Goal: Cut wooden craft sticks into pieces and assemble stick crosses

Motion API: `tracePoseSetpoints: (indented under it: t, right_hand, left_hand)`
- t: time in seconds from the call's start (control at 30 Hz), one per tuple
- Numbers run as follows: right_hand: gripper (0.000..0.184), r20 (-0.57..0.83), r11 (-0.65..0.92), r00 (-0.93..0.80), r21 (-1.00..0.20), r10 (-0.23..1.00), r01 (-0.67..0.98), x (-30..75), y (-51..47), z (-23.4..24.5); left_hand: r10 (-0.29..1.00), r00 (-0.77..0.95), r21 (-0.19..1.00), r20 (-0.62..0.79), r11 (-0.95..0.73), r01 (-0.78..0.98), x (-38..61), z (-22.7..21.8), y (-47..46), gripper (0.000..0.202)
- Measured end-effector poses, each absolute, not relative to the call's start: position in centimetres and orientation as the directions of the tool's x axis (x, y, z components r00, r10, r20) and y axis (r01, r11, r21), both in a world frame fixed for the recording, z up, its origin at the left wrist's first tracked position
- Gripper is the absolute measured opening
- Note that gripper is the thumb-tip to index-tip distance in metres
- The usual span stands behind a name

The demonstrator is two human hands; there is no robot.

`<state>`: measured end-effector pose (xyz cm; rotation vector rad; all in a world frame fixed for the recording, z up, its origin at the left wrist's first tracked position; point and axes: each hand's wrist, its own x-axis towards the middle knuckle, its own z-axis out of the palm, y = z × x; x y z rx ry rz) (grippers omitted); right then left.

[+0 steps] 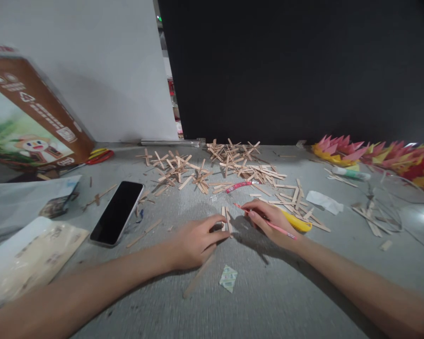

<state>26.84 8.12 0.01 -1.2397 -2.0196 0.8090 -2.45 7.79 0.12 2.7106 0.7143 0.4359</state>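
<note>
Two bare hands work above a grey tabletop [275, 306], forearms entering from the lower left and lower right. The left hand [194, 241] is partly open: thumb and index finger stand apart, with a visible gap between them, and their tips touch a pair of wooden sticks [228, 217]. This pair lies flat on the tabletop, between the two hands, the sticks side by side with their long axes pointing away from the person. The remaining fingers of the left hand are partly hidden; their exact position cannot be told. The right hand [271, 222] is closed in a writing grip around a pink pencil [283, 230]. The pencil tip points toward the sticks and is apart from them; the opposite end extends past the hand, near the wrist. A yellow object [298, 221] lies just beside the right hand, partly covered by it. A small patterned packet [228, 278] lies nearer the person than the sticks. Crossed sticks [176, 168] are heaped beyond the hands. A phone [117, 214] lies left of the left hand.
</note>
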Motion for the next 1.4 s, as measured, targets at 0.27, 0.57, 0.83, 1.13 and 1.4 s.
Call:
tracePoseSetpoints:
  t: [0.27,0.57,0.83,1.13,1.4]
  right_hand:
    - [0.038,0.192,0.385,-0.376,-0.742,0.907,0.549,26.80,8.15,0.02]
    - [0.038,0.200,0.402,-0.395,-0.740,0.897,0.539,26.76,8.05,0.15]
    - [0.037,0.202,0.411,-0.403,-0.731,0.893,0.545,26.78,8.01,0.32]
    - [0.034,0.203,0.426,-0.417,-0.712,0.886,0.558,26.85,8.08,0.05]
    - [0.034,0.217,0.441,-0.423,-0.708,0.879,0.552,26.90,8.07,-0.08]
  left_hand:
    - [0.526,0.828,0.373,0.195,-0.820,0.434,-2.40,0.25,7.66,0.047]
    - [0.574,0.797,0.382,0.185,-0.790,0.480,-2.50,-0.13,7.71,0.045]
    - [0.559,0.813,0.351,0.163,-0.803,0.482,-2.44,0.31,7.67,0.043]
    - [0.537,0.828,0.337,0.160,-0.819,0.465,-2.38,0.09,7.75,0.048]
    - [0.500,0.861,0.307,0.096,-0.837,0.452,-2.40,0.17,8.01,0.055]
